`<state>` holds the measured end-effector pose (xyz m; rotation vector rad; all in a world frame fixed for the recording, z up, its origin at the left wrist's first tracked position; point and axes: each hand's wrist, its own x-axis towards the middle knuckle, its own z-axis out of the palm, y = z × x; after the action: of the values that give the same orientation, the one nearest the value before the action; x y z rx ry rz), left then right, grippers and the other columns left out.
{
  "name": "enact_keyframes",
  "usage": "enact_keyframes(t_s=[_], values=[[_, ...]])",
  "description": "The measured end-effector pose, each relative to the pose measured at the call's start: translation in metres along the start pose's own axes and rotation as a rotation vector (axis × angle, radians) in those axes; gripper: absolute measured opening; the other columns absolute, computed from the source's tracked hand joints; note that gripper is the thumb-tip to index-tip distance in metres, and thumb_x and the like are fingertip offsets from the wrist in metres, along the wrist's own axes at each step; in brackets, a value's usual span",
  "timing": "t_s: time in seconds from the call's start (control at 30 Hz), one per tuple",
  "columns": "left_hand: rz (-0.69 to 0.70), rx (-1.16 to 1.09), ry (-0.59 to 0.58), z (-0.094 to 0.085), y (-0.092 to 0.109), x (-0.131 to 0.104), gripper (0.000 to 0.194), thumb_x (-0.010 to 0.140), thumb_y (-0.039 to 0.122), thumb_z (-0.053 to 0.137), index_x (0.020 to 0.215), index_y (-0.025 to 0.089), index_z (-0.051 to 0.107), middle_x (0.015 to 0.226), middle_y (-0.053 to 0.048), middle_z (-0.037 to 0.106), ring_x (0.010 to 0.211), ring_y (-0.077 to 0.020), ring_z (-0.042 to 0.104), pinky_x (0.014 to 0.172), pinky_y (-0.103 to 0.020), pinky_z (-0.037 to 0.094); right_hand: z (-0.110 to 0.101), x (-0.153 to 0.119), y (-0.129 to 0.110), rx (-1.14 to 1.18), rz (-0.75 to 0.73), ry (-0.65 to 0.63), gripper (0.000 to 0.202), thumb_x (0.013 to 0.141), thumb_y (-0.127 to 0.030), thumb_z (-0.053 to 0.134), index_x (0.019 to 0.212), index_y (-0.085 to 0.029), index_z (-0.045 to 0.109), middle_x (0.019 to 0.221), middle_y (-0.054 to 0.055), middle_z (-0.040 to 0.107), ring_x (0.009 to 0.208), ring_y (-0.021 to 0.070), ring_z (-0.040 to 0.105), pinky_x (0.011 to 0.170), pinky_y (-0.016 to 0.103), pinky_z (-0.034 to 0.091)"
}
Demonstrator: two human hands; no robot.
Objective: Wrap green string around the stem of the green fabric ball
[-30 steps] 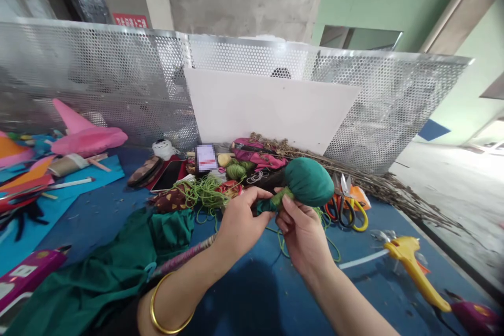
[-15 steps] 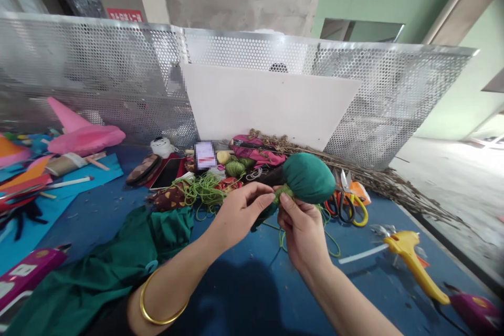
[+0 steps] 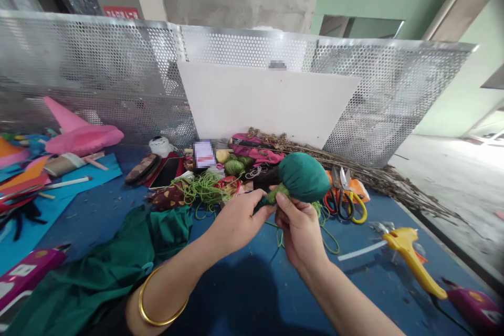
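Note:
A stuffed dark green cloth ball (image 3: 304,177) is held up over the blue table, its gathered neck bound with light green yarn (image 3: 279,194). My right hand (image 3: 301,228) grips this neck just under the ball, thumb pressed on the yarn. My left hand (image 3: 240,220) is closed around the narrow cloth end left of the binding; its fingertips are partly hidden. Loose green yarn trails beneath my right hand. A tangle of green yarn (image 3: 207,189) lies behind my left hand. Dark green fabric (image 3: 106,268) spreads beside my left forearm.
Scissors (image 3: 344,194) with black and yellow handles lie right of the ball. A yellow glue gun (image 3: 413,257) rests at the right. Dry branches (image 3: 394,184) line the back edge. A white board (image 3: 271,102) leans on the perforated metal screen (image 3: 401,89). Pink craft pieces (image 3: 84,136) sit left.
My left hand's fingers have come down onto the cloth end, showing more of the yarn-bound neck. The ball has shifted slightly left, and the view has moved a little.

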<state>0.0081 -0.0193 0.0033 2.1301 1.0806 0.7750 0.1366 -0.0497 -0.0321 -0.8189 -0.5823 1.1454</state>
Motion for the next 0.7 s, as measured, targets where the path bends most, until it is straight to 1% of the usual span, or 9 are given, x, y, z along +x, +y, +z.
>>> enact_keyframes(t_s=[0.1,0.17,0.23,0.27,0.33,0.43,0.6,0.63,0.7], values=[[0.022,0.014,-0.004,0.0013,-0.0004,-0.0002,0.01,0.081,0.023,0.057,0.086,0.021,0.066,0.084,-0.005,0.069,0.086,-0.0243,0.064,0.077,-0.031,0.046,0.0006,-0.0005,0.0012,-0.004,0.002,0.003,0.023,0.062,-0.033,0.084,0.066,-0.014,0.07,0.047,-0.009,0.037,0.045,0.0055,0.021,0.042,0.023,0.017],[-0.011,-0.014,-0.035,0.0014,-0.0002,-0.0004,0.011,0.08,0.021,0.056,0.086,0.02,0.065,0.077,-0.003,0.068,0.073,-0.0211,0.064,0.07,-0.029,0.046,0.0011,-0.0011,0.0015,-0.008,0.004,-0.002,0.024,0.062,-0.034,0.084,0.068,-0.014,0.071,0.047,-0.008,0.038,0.044,0.0053,0.023,0.042,0.023,0.018],[-0.068,-0.061,-0.073,0.0008,0.0005,-0.0005,0.014,0.079,0.02,0.054,0.088,0.02,0.065,0.069,0.0,0.065,0.059,-0.0175,0.06,0.061,-0.027,0.044,0.001,-0.0017,0.0017,-0.013,0.007,-0.003,0.025,0.062,-0.035,0.084,0.072,-0.014,0.073,0.046,-0.008,0.039,0.044,0.0054,0.025,0.042,0.023,0.019],[-0.083,-0.083,-0.083,0.0006,0.0009,-0.0003,0.015,0.077,0.019,0.054,0.088,0.019,0.065,0.068,0.0,0.065,0.057,-0.0167,0.059,0.059,-0.027,0.044,0.0007,-0.0019,0.0019,-0.014,0.01,-0.003,0.026,0.062,-0.035,0.084,0.073,-0.014,0.074,0.046,-0.009,0.039,0.043,0.0055,0.026,0.042,0.023,0.02],[-0.073,-0.105,-0.084,0.0004,0.0015,0.0002,0.012,0.074,0.017,0.054,0.08,0.019,0.065,0.07,0.0,0.065,0.064,-0.0174,0.06,0.062,-0.026,0.044,0.0,-0.0022,0.0025,-0.018,0.008,-0.005,0.026,0.063,-0.036,0.084,0.074,-0.014,0.074,0.045,-0.009,0.038,0.043,0.0056,0.027,0.042,0.023,0.022],[-0.038,-0.067,-0.067,0.0014,0.0021,0.0012,0.011,0.073,0.015,0.051,0.07,0.018,0.061,0.072,-0.002,0.064,0.073,-0.0191,0.059,0.066,-0.027,0.044,-0.0006,-0.002,0.0029,-0.024,0.0,-0.006,0.024,0.063,-0.035,0.084,0.07,-0.014,0.073,0.045,-0.009,0.039,0.042,0.0051,0.026,0.042,0.023,0.02],[-0.036,0.03,-0.023,0.0018,0.0042,0.0005,0.011,0.074,0.014,0.049,0.072,0.019,0.06,0.071,-0.001,0.063,0.071,-0.0184,0.058,0.064,-0.027,0.042,0.0003,-0.0011,0.0015,-0.042,-0.001,0.008,0.025,0.063,-0.035,0.084,0.066,-0.014,0.071,0.045,-0.008,0.039,0.043,0.0058,0.027,0.041,0.023,0.02],[-0.043,0.023,-0.037,0.0009,0.0045,0.0001,0.012,0.073,0.013,0.049,0.072,0.019,0.059,0.07,-0.001,0.062,0.07,-0.018,0.058,0.064,-0.027,0.042,0.0001,-0.0008,0.0016,-0.041,-0.003,0.004,0.024,0.063,-0.034,0.083,0.067,-0.014,0.071,0.045,-0.008,0.039,0.043,0.006,0.027,0.042,0.023,0.021],[-0.086,-0.044,-0.115,-0.0017,0.0041,-0.0004,0.013,0.074,0.012,0.048,0.076,0.019,0.059,0.065,0.0,0.06,0.064,-0.0165,0.058,0.061,-0.026,0.041,-0.0006,-0.0004,0.0023,-0.035,-0.001,-0.02,0.024,0.066,-0.034,0.082,0.074,-0.014,0.073,0.045,-0.008,0.04,0.043,0.0065,0.029,0.043,0.023,0.022]])
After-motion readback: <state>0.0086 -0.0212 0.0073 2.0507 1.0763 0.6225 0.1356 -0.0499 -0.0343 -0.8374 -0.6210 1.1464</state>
